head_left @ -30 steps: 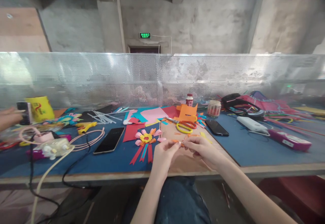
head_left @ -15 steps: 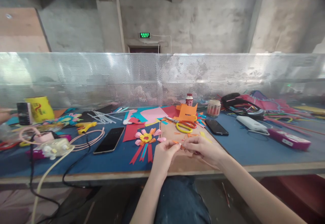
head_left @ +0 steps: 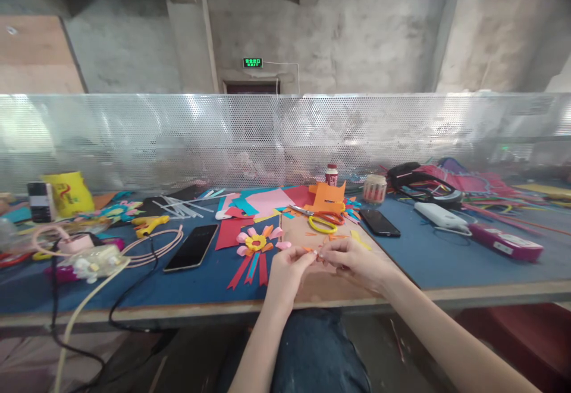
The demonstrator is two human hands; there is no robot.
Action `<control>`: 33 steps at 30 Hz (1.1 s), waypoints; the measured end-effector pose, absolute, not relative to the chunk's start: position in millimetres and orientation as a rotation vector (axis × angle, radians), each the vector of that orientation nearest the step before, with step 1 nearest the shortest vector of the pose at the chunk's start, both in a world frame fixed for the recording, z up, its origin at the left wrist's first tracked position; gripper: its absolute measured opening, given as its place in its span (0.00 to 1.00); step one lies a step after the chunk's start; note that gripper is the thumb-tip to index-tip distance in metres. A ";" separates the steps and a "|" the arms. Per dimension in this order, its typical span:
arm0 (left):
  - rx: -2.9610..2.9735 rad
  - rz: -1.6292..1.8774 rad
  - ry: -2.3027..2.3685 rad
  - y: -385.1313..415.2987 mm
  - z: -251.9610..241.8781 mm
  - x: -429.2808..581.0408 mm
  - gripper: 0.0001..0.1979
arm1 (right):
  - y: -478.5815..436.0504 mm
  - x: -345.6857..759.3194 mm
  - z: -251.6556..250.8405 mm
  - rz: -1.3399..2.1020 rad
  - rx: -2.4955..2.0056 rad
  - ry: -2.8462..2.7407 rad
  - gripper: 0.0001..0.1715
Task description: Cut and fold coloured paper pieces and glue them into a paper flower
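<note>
Above a brown board (head_left: 312, 289) near the table's front edge, my left hand (head_left: 291, 264) and my right hand (head_left: 352, 260) meet, fingertips almost touching. Both pinch a small orange paper piece (head_left: 319, 255), mostly hidden by the fingers. Left of my left hand lies a paper flower (head_left: 256, 242) with pink and orange petals, a yellow centre and red and blue ribbon tails. Beyond my fingers, small orange paper strips (head_left: 336, 236) are scattered on the board. Scissors with yellow and orange handles (head_left: 323, 223) lie behind them, beside folded orange paper (head_left: 329, 197).
A black phone (head_left: 191, 248) lies to the left, another phone (head_left: 380, 223) to the right. Farther left are a hot glue gun (head_left: 150, 225), cables and a power strip (head_left: 96, 261). White glue sticks (head_left: 182, 204), coloured paper sheets (head_left: 267, 201), a jar (head_left: 375, 189) and a purple box (head_left: 506, 243) stand around.
My hands stay close together with only slight finger movement at the orange paper piece. The view shifts very slightly. At the far left edge, another person's hand has drawn back.
</note>
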State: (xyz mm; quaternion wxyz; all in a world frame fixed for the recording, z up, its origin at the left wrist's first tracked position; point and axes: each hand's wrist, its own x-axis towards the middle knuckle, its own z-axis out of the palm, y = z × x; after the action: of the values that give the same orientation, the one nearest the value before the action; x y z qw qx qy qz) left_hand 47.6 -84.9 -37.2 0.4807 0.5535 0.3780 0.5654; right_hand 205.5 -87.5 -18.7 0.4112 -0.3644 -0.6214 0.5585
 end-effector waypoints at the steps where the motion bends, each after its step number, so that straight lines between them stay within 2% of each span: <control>1: 1.345 1.381 0.919 -84.9 -37.4 47.8 0.08 | -87.5 205.5 -18.9 1.423 -0.908 -1.543 0.15; 8: 1.339 1.373 0.916 -86.7 -35.7 48.5 0.07 | -86.8 204.9 -20.3 1.367 -0.928 -1.572 0.14; 17: 1.301 1.443 0.867 -88.2 -29.0 50.1 0.07 | -90.7 205.0 -6.9 0.744 -0.941 -1.970 0.13; 23: 1.292 1.537 0.888 -89.7 -30.9 47.3 0.10 | -87.1 199.5 -19.6 0.445 -1.179 -1.667 0.17; 27: 1.384 1.542 0.890 -93.3 -31.5 44.6 0.11 | -95.7 184.1 -29.4 0.498 -1.140 -1.413 0.17; 33: 1.746 1.576 0.954 -96.4 -37.0 41.6 0.10 | -103.0 168.6 -30.4 0.940 -1.051 -1.109 0.22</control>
State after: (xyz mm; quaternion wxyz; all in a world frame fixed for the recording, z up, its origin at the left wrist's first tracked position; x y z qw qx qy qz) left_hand 41.6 -96.4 -37.0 0.2973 0.6568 0.3589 0.5928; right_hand 168.6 -103.0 -30.4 0.6240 -0.4578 -0.4829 0.4097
